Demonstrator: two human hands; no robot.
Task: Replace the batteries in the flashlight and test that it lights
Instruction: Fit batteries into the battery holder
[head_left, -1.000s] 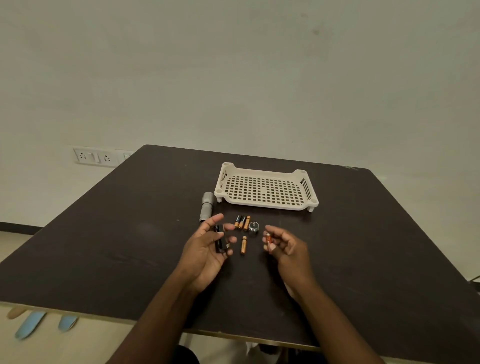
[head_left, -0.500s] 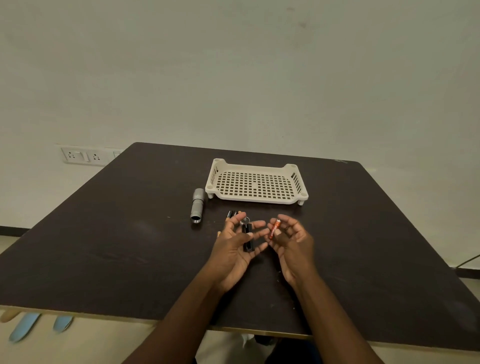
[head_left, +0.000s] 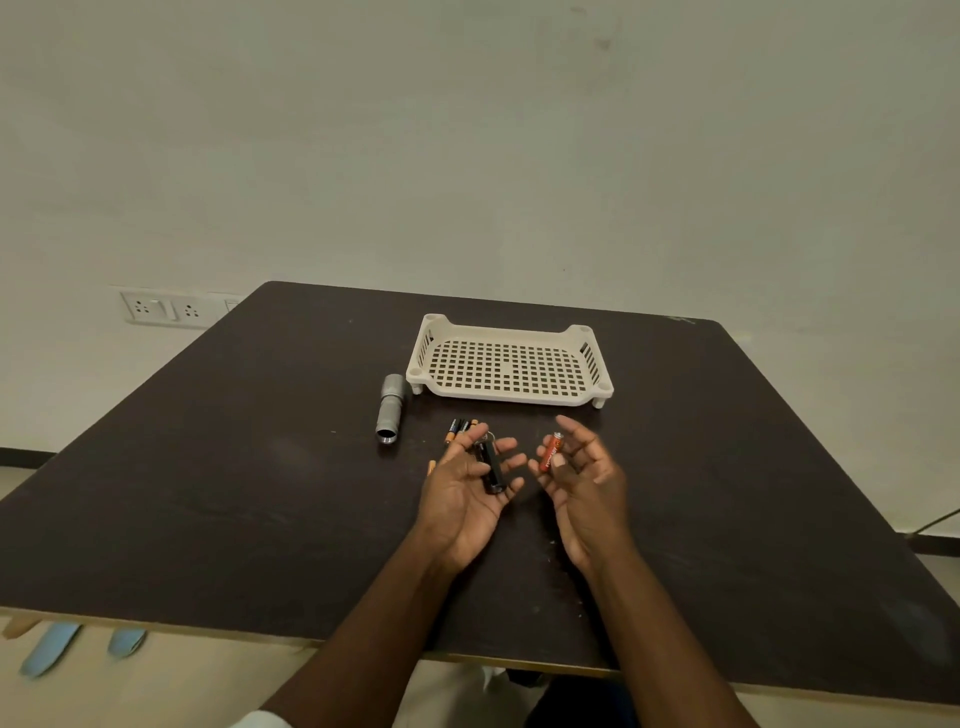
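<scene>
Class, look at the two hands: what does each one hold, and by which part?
Left hand: black battery holder, lying along the fingers. Right hand: red battery, pinched around its lower half.

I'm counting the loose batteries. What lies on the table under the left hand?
Beyond the left hand, a few batteries show on the table; one orange tip peeks out beside the thumb. The hand covers anything else.

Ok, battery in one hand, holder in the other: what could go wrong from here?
Three risks:
1. The red battery sits loosely at the right hand fingertips and could drop.
2. It could enter the black holder, resting in the open left hand, the wrong way round.
3. The loose batteries on the table could get mixed with it.
</scene>
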